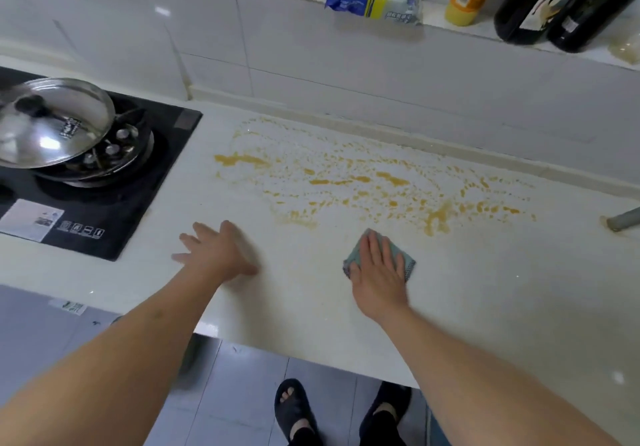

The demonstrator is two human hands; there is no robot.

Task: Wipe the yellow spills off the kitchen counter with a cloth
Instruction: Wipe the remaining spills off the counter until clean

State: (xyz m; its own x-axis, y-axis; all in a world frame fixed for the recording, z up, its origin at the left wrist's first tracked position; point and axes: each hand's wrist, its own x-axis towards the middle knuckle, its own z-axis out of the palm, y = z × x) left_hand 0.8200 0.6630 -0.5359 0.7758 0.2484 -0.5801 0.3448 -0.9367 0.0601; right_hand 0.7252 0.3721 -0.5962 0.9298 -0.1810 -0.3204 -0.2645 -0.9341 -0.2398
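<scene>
We have our right hand (379, 265) laid flat on the cloth (403, 260), fingers straight and pressing it onto the counter (485, 289); nothing is curled round it, so we are holding it down, not clutching it. Our left hand (218, 251) rests spread on the bare counter, well to the left of the cloth, fingers straight and holding nothing.

The yellow spills (363, 182) lie ahead of the cloth, toward the wall, and none shows under it. The nearest streak sits just beyond our fingertips and a little to the right. The stained band is long: it runs left to right across the counter, reaching well left of the cloth toward the stove (114, 182) and well right of it too.

So we judge that the next stroke should go forward from the cloth and then sweep sideways along that long band. The right hand is nearer to it and already has the cloth.
</scene>
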